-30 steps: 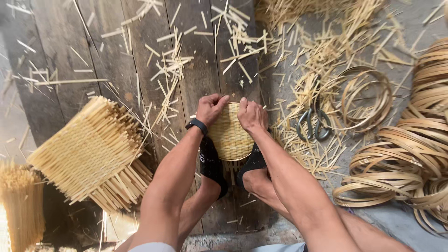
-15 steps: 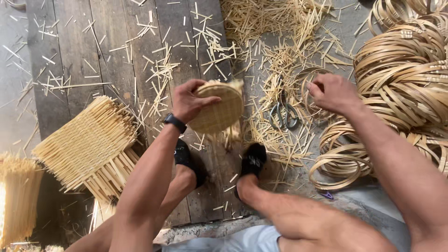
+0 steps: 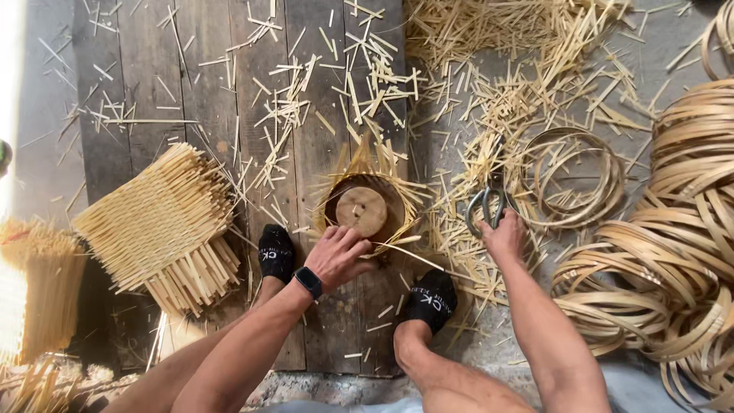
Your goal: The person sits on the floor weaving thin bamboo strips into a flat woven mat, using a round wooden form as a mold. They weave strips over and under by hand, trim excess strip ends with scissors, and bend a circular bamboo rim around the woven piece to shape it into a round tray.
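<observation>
Centre frame: left hand (image 3: 340, 256) grips the half-woven basket (image 3: 365, 210) — strip ends untrimmed (rim unfinished). Right hand (image 3: 502, 239) closes on the scissors (image 3: 489, 206).

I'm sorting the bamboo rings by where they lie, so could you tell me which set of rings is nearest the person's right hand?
The small loose set of rings lying flat beside the scissors, just beyond the right hand. The big stacks of rings lie farther right.

Bamboo weaving floor, seen from above.
Small woven basket (image 3: 365, 208) on wooden planks (image 3: 206, 92): left hand (image 3: 339, 256) touching its near rim; right hand (image 3: 503, 237) on scissors (image 3: 489, 205) to its right; woven mats (image 3: 157, 222) left; bamboo hoops (image 3: 673, 252) far right.
</observation>
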A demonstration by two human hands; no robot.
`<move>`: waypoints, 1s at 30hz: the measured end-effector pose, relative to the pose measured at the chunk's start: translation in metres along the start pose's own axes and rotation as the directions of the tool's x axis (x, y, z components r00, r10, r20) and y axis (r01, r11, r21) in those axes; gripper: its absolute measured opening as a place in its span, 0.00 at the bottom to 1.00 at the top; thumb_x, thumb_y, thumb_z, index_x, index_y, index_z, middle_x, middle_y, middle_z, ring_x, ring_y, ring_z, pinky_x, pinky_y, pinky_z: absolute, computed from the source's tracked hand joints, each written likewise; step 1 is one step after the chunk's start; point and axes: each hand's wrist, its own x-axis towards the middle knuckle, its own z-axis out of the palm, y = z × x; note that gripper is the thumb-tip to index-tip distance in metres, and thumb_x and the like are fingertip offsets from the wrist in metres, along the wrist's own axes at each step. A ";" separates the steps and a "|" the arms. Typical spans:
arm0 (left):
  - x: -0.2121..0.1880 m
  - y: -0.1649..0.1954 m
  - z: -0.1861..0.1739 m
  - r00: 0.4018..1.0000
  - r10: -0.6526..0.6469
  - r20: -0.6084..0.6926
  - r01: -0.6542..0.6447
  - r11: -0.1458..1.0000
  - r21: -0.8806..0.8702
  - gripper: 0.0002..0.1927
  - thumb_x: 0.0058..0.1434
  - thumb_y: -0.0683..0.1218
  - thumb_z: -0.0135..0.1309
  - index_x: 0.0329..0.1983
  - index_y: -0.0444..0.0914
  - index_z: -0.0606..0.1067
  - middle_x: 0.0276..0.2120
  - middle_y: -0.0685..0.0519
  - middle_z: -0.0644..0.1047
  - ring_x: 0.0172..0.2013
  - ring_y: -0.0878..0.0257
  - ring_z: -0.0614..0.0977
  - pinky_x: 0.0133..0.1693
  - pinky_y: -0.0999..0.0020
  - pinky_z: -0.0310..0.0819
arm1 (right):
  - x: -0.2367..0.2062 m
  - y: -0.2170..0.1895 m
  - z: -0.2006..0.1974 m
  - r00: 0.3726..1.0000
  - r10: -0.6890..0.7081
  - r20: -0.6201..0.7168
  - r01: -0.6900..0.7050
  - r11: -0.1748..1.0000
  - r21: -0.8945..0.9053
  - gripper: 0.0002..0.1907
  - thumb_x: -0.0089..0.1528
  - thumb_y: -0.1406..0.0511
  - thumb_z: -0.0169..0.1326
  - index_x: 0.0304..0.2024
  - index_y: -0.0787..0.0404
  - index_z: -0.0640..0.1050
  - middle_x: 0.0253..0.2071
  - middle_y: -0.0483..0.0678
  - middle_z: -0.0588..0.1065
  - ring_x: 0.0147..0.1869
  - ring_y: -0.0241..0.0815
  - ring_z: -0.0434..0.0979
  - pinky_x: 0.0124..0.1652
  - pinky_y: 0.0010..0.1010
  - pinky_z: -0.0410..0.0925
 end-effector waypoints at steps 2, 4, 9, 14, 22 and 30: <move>0.018 -0.010 0.000 0.991 -0.057 -0.122 0.056 0.998 -0.014 0.40 0.52 0.66 0.64 0.61 0.41 0.67 0.56 0.42 0.68 0.55 0.45 0.70 0.56 0.46 0.63 | 0.007 -0.005 -0.001 0.991 0.094 0.100 -0.106 0.987 0.121 0.33 0.56 0.63 0.65 0.61 0.65 0.70 0.44 0.53 0.79 0.48 0.51 0.80 0.50 0.44 0.72; 0.044 -0.022 -0.002 0.955 -0.144 -0.259 0.157 0.987 0.032 0.54 0.36 0.68 0.66 0.65 0.41 0.65 0.61 0.37 0.65 0.59 0.39 0.68 0.55 0.43 0.61 | 0.015 -0.003 -0.004 0.955 0.136 0.265 -0.144 0.989 0.013 0.25 0.54 0.63 0.68 0.50 0.65 0.73 0.40 0.54 0.78 0.44 0.48 0.79 0.48 0.42 0.72; 0.071 -0.019 -0.013 0.951 -0.269 -0.155 0.243 0.956 -0.167 0.55 0.39 0.64 0.70 0.69 0.43 0.63 0.58 0.40 0.64 0.54 0.40 0.67 0.53 0.44 0.65 | 0.005 0.030 -0.007 0.778 0.003 0.628 -0.226 0.934 0.276 0.15 0.50 0.62 0.64 0.37 0.63 0.77 0.29 0.51 0.77 0.31 0.43 0.75 0.35 0.38 0.72; 0.086 -0.014 -0.007 0.898 -0.357 -0.258 0.309 0.928 -0.209 0.53 0.41 0.62 0.71 0.70 0.44 0.64 0.59 0.42 0.65 0.54 0.42 0.68 0.53 0.45 0.67 | -0.047 0.056 0.007 0.868 0.096 0.488 -0.127 0.991 0.032 0.28 0.59 0.45 0.60 0.36 0.65 0.77 0.32 0.53 0.76 0.35 0.45 0.76 0.38 0.40 0.71; 0.096 0.008 0.025 0.696 -0.638 -0.329 0.498 0.759 -0.420 0.60 0.37 0.60 0.74 0.69 0.36 0.57 0.67 0.43 0.62 0.62 0.42 0.64 0.59 0.42 0.60 | -0.044 -0.015 0.019 0.895 -0.339 0.290 0.352 0.936 0.007 0.35 0.58 0.44 0.62 0.47 0.69 0.72 0.48 0.59 0.69 0.53 0.53 0.68 0.51 0.46 0.66; 0.089 0.019 0.030 0.785 -0.596 -0.168 0.523 0.783 -0.336 0.56 0.37 0.58 0.75 0.69 0.43 0.60 0.68 0.43 0.59 0.66 0.41 0.61 0.61 0.42 0.58 | -0.019 -0.037 0.015 0.899 -0.324 0.293 0.410 0.859 -0.306 0.15 0.60 0.57 0.55 0.41 0.60 0.72 0.39 0.51 0.72 0.38 0.43 0.72 0.37 0.39 0.71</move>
